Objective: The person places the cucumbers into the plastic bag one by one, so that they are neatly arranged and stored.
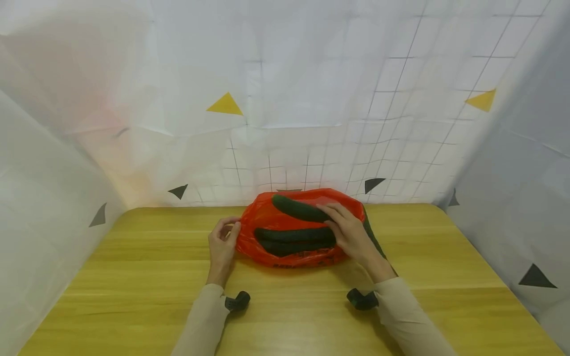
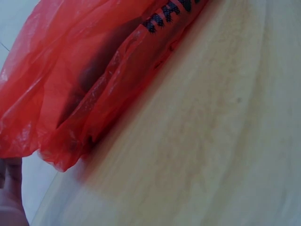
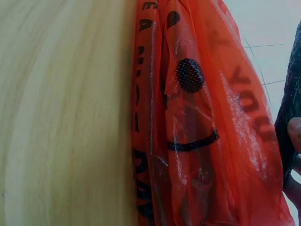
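A red plastic bag (image 1: 276,262) lies with its mouth spread wide on the wooden table. Inside it, dark green cucumbers (image 1: 294,235) lie side by side. My right hand (image 1: 349,232) holds another cucumber (image 1: 296,207) above them, over the bag's mouth; in the right wrist view this cucumber (image 3: 289,103) shows at the right edge with a thumb against it. At the bag's left rim, my left hand (image 1: 224,242) pinches the plastic between thumb and fingers. The left wrist view shows only part of that hand (image 2: 10,197) at the bag's corner.
Right of the bag, partly behind my right forearm, lies a long dark green thing (image 1: 373,237). White sheeting (image 1: 294,163) with grid lines and triangle marks stands behind the table (image 1: 156,257) and along both sides. A black wrist device (image 1: 238,301) sits at each cuff.
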The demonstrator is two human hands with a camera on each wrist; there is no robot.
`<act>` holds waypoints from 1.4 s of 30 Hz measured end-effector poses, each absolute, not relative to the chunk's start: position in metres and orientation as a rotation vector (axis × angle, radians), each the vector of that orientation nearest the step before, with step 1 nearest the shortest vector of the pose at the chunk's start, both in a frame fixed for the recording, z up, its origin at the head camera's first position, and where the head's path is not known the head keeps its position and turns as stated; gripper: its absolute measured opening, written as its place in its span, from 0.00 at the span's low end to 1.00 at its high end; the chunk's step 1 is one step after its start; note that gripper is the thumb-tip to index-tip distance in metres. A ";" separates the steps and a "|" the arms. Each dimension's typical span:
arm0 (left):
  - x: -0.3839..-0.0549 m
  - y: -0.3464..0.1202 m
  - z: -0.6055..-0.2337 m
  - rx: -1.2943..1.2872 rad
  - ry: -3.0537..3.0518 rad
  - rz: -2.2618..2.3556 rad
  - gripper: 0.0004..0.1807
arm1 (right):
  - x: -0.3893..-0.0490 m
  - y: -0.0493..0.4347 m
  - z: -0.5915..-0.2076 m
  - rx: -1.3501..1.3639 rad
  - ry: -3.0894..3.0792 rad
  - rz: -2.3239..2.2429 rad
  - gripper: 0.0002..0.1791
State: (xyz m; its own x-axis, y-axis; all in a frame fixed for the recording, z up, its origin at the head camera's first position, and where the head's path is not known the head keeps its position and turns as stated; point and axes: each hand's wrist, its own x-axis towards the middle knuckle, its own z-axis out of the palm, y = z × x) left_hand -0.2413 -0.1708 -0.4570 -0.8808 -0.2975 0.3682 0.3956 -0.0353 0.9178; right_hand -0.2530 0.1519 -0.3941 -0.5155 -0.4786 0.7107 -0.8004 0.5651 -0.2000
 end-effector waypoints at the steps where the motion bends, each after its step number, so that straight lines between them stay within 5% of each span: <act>1: -0.241 -0.170 -0.457 -0.103 -1.777 -1.971 0.15 | -0.253 0.152 -0.395 1.020 -2.194 0.693 0.28; 22: -0.228 -0.168 -0.430 -0.101 -1.825 -1.951 0.14 | -0.272 0.140 -0.384 1.133 -2.368 0.613 0.23; 42: -0.238 -0.170 -0.457 -0.060 -1.822 -1.961 0.15 | -0.292 0.127 -0.397 1.106 -2.671 0.516 0.16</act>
